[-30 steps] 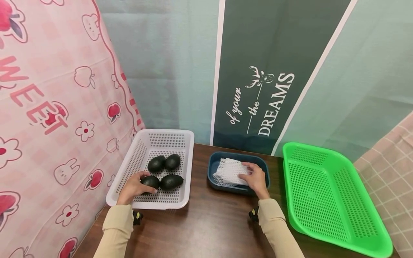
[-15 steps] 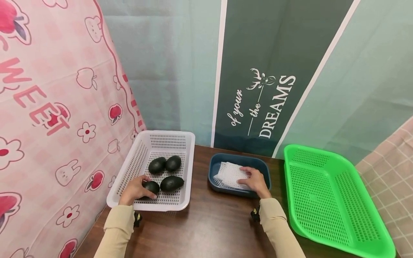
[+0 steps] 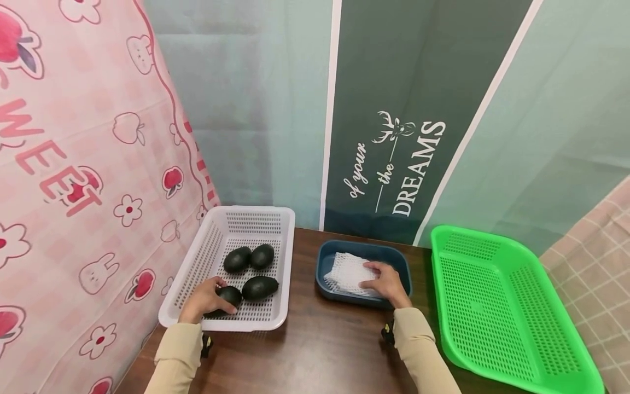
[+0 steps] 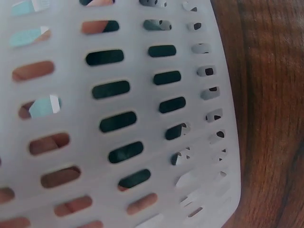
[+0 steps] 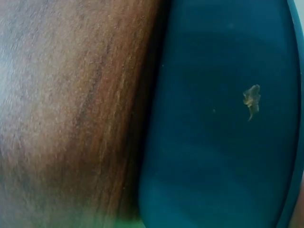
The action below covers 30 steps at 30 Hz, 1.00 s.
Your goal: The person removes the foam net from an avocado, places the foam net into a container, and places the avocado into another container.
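Note:
Inside a white slotted basket (image 3: 287, 268) lie several dark avocados, among them a front right one (image 3: 260, 288). My left hand (image 3: 204, 298) grips the front left avocado (image 3: 229, 296), fingers over its far side and thumb on the near side. In the left wrist view the basket wall (image 4: 71, 114) covers most of the hand; dark skin shows through its slots. My right hand (image 3: 386, 282) reaches into a blue tray (image 3: 325, 246) and pinches the white foam netting (image 3: 346, 272) there. The right wrist view has only the tray's outer wall (image 5: 213, 156), hiding the fingers.
A large green slotted basket (image 3: 479, 312) stands to the right of the blue tray. Brown wooden table (image 3: 320, 350) lies between the white basket and the tray. Printed cloths hang behind and at the left (image 3: 128, 131).
The whole head view shifts slightly downward. My left hand stays on the same avocado, and my right hand stays at the netting, which has shifted a little within the tray.

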Each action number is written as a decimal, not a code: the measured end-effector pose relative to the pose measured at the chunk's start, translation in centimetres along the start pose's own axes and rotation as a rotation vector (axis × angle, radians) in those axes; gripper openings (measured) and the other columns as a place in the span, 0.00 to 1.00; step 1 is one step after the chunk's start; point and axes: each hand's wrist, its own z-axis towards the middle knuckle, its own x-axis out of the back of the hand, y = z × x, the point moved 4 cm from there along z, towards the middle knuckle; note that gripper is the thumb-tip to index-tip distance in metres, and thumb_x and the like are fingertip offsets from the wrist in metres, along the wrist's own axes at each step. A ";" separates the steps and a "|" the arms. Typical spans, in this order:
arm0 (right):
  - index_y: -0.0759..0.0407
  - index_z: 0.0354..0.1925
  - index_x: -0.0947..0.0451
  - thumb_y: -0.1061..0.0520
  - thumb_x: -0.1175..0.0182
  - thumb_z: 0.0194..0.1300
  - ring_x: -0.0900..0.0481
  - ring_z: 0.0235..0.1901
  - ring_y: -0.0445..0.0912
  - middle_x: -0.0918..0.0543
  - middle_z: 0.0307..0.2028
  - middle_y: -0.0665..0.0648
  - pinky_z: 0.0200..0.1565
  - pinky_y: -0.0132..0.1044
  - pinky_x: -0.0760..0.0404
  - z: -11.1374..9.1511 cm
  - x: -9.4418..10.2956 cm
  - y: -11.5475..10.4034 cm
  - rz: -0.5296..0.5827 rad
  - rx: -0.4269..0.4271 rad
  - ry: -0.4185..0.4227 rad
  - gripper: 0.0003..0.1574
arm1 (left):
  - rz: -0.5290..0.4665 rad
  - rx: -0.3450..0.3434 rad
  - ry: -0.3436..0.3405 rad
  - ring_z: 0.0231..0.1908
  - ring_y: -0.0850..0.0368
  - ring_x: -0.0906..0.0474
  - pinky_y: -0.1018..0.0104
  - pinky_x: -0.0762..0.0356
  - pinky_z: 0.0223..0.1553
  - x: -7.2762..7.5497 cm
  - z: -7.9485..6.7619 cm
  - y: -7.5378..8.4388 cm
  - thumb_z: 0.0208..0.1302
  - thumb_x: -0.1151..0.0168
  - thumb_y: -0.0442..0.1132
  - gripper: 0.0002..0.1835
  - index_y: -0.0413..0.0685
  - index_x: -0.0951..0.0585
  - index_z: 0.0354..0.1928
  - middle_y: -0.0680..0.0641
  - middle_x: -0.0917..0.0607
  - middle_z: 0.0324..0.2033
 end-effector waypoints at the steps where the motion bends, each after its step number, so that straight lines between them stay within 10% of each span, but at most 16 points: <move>1: 0.62 0.53 0.20 0.61 0.22 0.46 0.25 0.52 0.60 0.23 0.54 0.67 0.51 0.54 0.25 0.0 0.0 0.0 -0.009 0.008 0.003 0.34 | -0.006 0.005 0.002 0.37 0.45 0.28 0.50 0.28 0.43 0.0 0.0 0.0 0.27 0.17 0.30 0.33 0.36 0.25 0.41 0.40 0.23 0.35; 30: 0.66 0.48 0.19 0.60 0.23 0.46 0.22 0.44 0.59 0.18 0.41 0.65 0.49 0.55 0.25 -0.9 -0.3 -1.7 -0.280 0.188 0.086 0.29 | 0.117 -0.060 0.018 0.42 0.38 0.23 0.46 0.25 0.44 0.6 -0.4 1.6 0.54 0.29 0.41 0.24 0.28 0.21 0.46 0.33 0.18 0.40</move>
